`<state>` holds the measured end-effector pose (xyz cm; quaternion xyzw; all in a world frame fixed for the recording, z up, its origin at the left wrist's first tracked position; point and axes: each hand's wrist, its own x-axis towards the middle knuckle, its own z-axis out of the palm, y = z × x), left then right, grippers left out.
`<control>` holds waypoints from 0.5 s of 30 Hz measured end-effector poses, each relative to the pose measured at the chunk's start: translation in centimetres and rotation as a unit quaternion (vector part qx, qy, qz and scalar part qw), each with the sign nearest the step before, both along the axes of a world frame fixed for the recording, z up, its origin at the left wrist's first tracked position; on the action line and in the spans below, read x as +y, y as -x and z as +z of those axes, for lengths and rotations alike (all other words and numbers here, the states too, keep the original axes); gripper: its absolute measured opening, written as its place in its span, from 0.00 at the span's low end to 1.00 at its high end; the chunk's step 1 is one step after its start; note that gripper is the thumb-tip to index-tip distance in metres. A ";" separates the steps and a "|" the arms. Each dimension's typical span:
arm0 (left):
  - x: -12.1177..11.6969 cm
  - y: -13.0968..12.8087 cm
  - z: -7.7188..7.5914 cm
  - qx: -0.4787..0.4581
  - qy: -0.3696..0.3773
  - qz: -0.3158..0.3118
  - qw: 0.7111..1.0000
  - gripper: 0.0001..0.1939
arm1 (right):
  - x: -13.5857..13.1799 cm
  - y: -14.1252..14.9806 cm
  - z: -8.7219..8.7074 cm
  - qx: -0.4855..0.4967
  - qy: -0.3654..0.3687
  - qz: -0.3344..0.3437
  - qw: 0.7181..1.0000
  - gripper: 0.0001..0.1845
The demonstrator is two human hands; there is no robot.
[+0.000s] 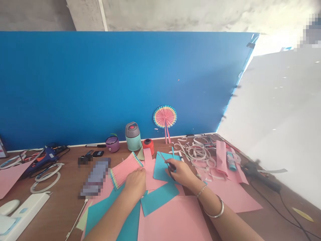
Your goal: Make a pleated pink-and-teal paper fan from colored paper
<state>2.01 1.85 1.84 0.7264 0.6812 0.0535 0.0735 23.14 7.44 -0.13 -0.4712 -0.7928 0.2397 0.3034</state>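
- A big blue board [112, 87] stands up behind the back edge of the brown tabletop [60, 204].
- A big pink sheet [173, 221] lies flat at the middle of the front edge. A big blue sheet [112, 216] is just to its left. They look like plain paper with no folds made in them.
- A striped pink paper [125, 169] lies left of the middle. Its two short ends have blue and yellow stripes, so that part looks done. It is not spread into a round shape.
- The left hand [135, 182] is curled at the right end of the striped pink paper. Its fingertips are hidden, so nobody can tell if it is pinching.
- The right hand [181, 171] is closed around the handles of the scissors [171, 166]. The blades reach over a small blue sheet [160, 171] and point toward the back edge.
- A round paper fan [165, 117] stands at the back edge, against the board. It is all opened up and looks finished.
- A green and gray flask [133, 140] stands near the back edge, left of the fan.
- Curly white strips [198, 152] lie in a messy pile near the back right corner.
- A small red spool [148, 146] sits just beside the flask.
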 end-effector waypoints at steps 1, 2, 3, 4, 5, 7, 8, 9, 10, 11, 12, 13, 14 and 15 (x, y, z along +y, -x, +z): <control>-0.1 0.3 0.4 0.006 0.016 -0.008 1.000 0.13 | -0.1 0.0 0.0 -0.018 -0.003 0.001 1.000 0.15; -0.2 0.5 0.8 0.009 0.029 -0.015 0.999 0.12 | -0.1 0.1 0.1 -0.034 -0.005 0.002 0.999 0.15; -0.3 0.7 1.1 0.010 0.039 -0.021 0.999 0.10 | -0.1 0.1 0.1 -0.048 -0.007 0.001 0.999 0.16; -0.3 0.8 1.4 0.010 0.047 -0.024 0.999 0.08 | -0.2 0.1 0.1 -0.058 -0.008 0.001 0.998 0.16; -0.3 0.8 1.6 0.007 0.052 -0.026 0.998 0.06 | -0.2 0.0 0.1 -0.065 -0.010 0.000 0.998 0.15; -0.2 0.7 1.7 -0.001 0.059 -0.027 0.998 0.04 | -0.2 0.0 0.1 -0.072 -0.013 0.000 0.997 0.15; -0.1 0.6 1.6 -0.007 0.059 -0.026 0.998 0.06 | -0.2 0.0 0.0 -0.074 -0.013 0.000 0.997 0.15; 0.0 0.5 1.4 -0.013 0.058 -0.026 0.998 0.08 | -0.1 0.0 0.0 -0.075 -0.013 0.000 0.997 0.15; 0.1 0.3 1.2 -0.019 0.056 -0.027 0.998 0.09 | 0.0 0.0 -0.1 -0.075 -0.013 0.001 0.997 0.15; 0.3 0.3 1.1 -0.024 0.053 -0.029 0.998 0.09 | 0.0 0.0 -0.2 -0.076 -0.014 0.001 0.997 0.15; 0.4 0.3 0.9 -0.028 0.050 -0.033 0.998 0.08 | 0.1 0.1 -0.3 -0.077 -0.015 0.001 0.997 0.15; 0.4 0.3 0.8 -0.031 0.049 -0.039 0.998 0.07 | 0.1 0.1 -0.4 -0.078 -0.016 0.001 0.997 0.15; 0.4 0.5 0.8 -0.033 0.049 -0.047 0.997 0.06 | 0.2 0.0 -0.5 -0.080 -0.016 0.000 0.997 0.15; 0.3 0.6 0.9 -0.035 0.050 -0.057 0.997 0.05 | 0.2 0.0 -0.6 -0.081 -0.015 -0.002 0.997 0.15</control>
